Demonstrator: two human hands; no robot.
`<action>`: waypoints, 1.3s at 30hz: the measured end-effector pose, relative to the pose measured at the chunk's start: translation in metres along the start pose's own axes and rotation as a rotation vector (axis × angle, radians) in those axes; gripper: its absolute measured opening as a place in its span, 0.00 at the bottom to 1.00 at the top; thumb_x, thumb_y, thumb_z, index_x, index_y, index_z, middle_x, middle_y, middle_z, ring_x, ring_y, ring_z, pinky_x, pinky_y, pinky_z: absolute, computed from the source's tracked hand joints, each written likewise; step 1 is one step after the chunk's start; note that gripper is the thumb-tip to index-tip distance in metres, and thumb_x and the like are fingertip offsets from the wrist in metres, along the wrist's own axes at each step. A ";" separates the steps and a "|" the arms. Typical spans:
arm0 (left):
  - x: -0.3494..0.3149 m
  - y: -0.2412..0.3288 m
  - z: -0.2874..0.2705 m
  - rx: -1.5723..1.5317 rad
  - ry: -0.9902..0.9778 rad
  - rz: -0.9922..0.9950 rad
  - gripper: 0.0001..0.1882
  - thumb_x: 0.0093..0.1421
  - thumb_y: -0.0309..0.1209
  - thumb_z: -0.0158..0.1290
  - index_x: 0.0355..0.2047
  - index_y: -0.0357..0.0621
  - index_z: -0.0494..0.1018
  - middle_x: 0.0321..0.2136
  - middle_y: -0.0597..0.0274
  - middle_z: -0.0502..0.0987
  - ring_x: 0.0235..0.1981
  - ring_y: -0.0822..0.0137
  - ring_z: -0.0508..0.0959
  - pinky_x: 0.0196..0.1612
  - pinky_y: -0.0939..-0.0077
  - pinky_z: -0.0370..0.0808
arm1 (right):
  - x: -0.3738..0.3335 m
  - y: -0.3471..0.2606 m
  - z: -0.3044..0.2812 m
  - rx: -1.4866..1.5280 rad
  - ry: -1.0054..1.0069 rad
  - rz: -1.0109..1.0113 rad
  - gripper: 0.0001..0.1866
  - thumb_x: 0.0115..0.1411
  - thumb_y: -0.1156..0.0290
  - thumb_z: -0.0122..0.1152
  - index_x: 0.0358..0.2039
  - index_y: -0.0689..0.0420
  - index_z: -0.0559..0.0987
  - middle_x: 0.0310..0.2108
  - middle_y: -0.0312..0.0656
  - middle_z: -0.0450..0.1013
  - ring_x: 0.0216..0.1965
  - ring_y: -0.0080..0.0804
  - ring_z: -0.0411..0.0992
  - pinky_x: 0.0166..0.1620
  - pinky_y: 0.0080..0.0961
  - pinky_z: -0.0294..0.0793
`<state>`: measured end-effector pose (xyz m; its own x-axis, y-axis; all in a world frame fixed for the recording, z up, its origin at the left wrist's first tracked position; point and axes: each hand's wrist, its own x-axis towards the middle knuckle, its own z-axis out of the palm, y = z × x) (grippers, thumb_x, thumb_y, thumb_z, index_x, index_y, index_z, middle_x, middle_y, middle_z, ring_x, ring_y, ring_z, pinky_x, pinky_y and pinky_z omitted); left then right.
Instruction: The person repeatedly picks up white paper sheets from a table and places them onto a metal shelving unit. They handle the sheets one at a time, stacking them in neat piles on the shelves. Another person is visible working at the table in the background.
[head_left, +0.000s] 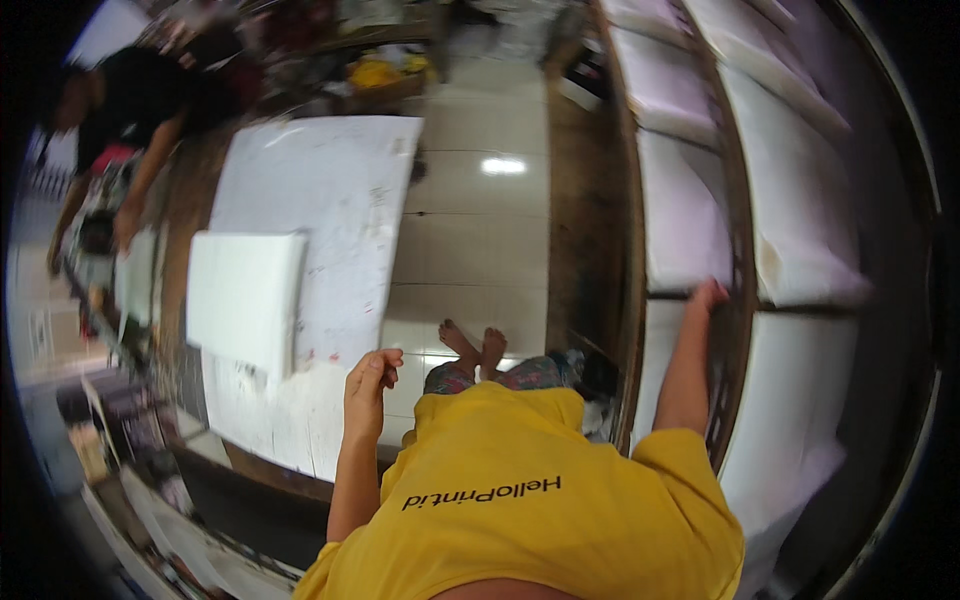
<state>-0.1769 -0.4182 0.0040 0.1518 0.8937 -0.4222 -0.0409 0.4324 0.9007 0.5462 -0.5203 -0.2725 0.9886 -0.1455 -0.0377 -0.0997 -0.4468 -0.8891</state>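
My left hand (pixel 372 376) hangs in the air at the right edge of a table, its fingers curled in and nothing visible in them. Close to it, a thick white stack of sheets (pixel 245 300) lies on a large white board (pixel 310 190) marked with dark and red smudges. My right arm reaches out to the shelving on the right. There my right hand (pixel 708 294) touches the near end of a white wrapped pack (pixel 685 220), beside a brown shelf rail. Blur and small size hide how its fingers lie.
More white packs (pixel 790 190) fill the rack (pixel 742 180) in rows. Between table and rack runs a tiled floor (pixel 470 220), where my bare feet stand. Another person (pixel 150 100) in a dark shirt works at the far left. Yellow material (pixel 375 72) sits on a far shelf.
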 end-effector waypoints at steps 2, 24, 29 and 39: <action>-0.009 0.004 -0.010 0.007 0.130 0.012 0.18 0.69 0.39 0.45 0.40 0.36 0.78 0.33 0.66 0.77 0.33 0.75 0.70 0.38 0.80 0.67 | -0.011 -0.004 0.001 0.422 -0.016 -0.074 0.17 0.50 0.77 0.60 0.41 0.63 0.70 0.39 0.48 0.72 0.34 0.38 0.70 0.36 0.39 0.76; 0.057 0.018 -0.385 1.086 0.993 0.545 0.14 0.57 0.27 0.55 0.45 0.41 0.76 0.45 0.49 0.75 0.48 0.52 0.74 0.51 0.56 0.71 | -0.487 -0.113 -0.029 0.209 -1.148 -0.087 0.04 0.68 0.71 0.53 0.41 0.54 0.73 0.26 0.29 0.66 0.20 0.14 0.60 0.21 0.14 0.61; 0.090 0.014 -0.438 1.453 0.945 0.254 0.13 0.60 0.30 0.52 0.45 0.47 0.76 0.46 0.54 0.76 0.50 0.54 0.74 0.52 0.54 0.70 | -0.522 -0.122 -0.084 0.140 -1.204 -0.072 0.04 0.68 0.70 0.53 0.40 0.55 0.73 0.24 0.30 0.67 0.20 0.15 0.63 0.21 0.13 0.62; 0.096 0.042 -0.388 1.476 0.740 0.667 0.09 0.58 0.24 0.50 0.37 0.40 0.77 0.33 0.53 0.76 0.37 0.50 0.76 0.41 0.55 0.72 | -0.534 -0.119 -0.160 0.067 -1.023 0.017 0.08 0.66 0.66 0.57 0.44 0.51 0.78 0.33 0.31 0.72 0.34 0.18 0.70 0.32 0.16 0.70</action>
<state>-0.5473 -0.2677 -0.0386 0.0315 0.8979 0.4392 0.9939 -0.0747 0.0814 0.0117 -0.5305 -0.0734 0.6131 0.6850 -0.3936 -0.1393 -0.3967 -0.9073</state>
